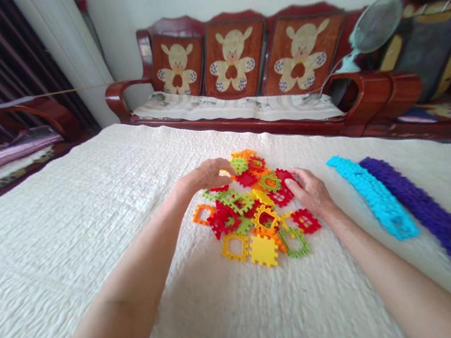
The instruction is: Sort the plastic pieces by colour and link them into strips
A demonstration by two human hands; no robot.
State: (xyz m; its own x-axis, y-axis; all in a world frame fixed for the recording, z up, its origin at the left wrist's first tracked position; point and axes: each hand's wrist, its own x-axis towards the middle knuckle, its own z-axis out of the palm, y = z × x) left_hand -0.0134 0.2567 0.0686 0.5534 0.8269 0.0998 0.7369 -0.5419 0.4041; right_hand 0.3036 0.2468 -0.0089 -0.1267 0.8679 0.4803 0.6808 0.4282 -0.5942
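Note:
A loose pile of flat plastic interlocking building tiles with notched edges lies on the pale quilted cover. Among them are a solid yellow tile, a green frame tile, an orange frame tile and a red window tile. At the pile's far left side, my left hand reaches over the tiles, its fingers outstretched and apart. My right hand is at the right side, with thumb and fingers closed around the edge of a red tile. Its far fingers are partly hidden.
To the right lie a light-blue strip of joined tiles and a longer purple strip. Behind the covered surface stands a wooden sofa with bear-patterned cushions. A small fan is by its right armrest.

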